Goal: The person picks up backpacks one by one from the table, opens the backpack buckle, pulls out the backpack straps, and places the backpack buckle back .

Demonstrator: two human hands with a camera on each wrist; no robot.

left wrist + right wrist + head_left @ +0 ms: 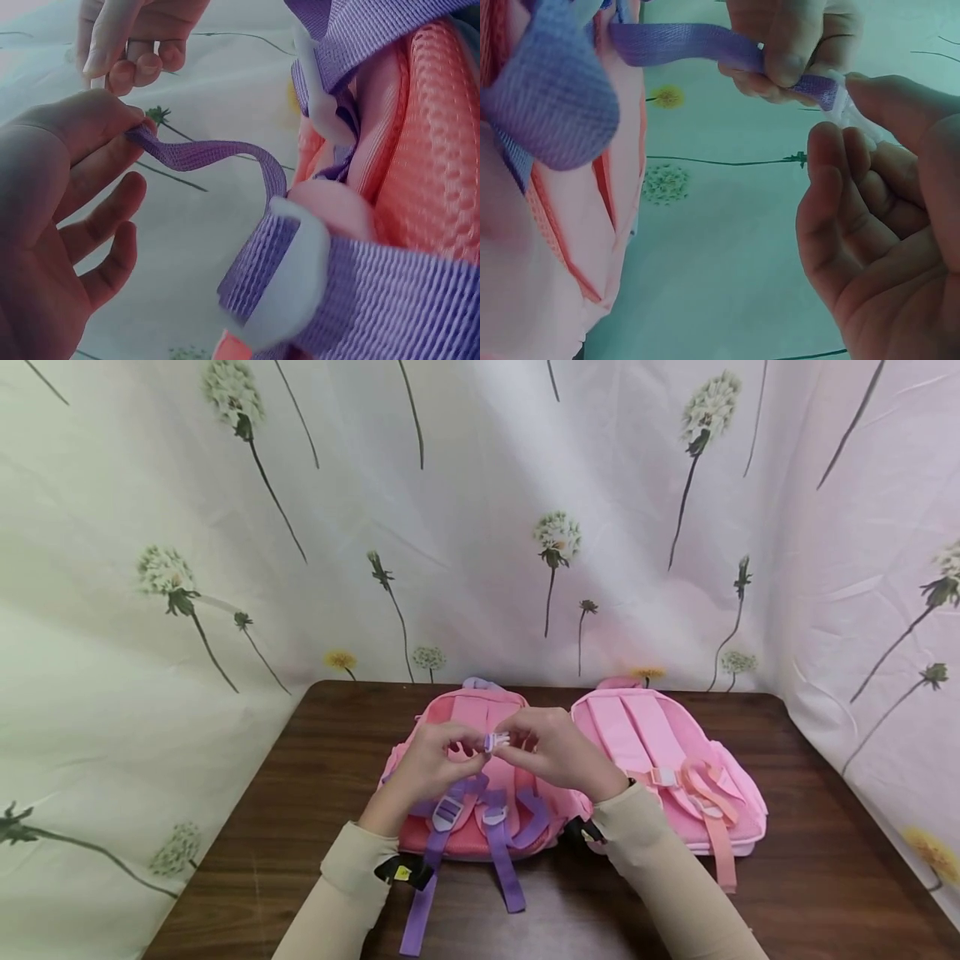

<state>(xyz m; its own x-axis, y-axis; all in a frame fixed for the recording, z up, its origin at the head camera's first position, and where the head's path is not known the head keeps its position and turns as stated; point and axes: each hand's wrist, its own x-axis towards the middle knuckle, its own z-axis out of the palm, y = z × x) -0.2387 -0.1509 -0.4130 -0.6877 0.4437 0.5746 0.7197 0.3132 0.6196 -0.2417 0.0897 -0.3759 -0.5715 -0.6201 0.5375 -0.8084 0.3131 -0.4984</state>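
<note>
Above a pink backpack [468,712] with purple straps, both hands meet at a small white plastic buckle [498,742]. My left hand [435,764] pinches a narrow purple strap [202,154] between thumb and forefinger, close to the buckle; its other fingers are loosely bent. With thumb and fingertips my right hand [558,752] pinches the buckle, seen in the right wrist view as a pale piece [849,111] at the strap's end. Fingers partly hide the buckle, so how the strap sits in it is unclear. The strap runs back to the backpack.
A second pink backpack [693,727] with orange straps [722,847] lies to the right. White adjusters [447,812] sit on the purple straps, whose loose ends [506,877] trail over the brown wooden table [300,827]. Behind hangs a flower-patterned cloth [465,543].
</note>
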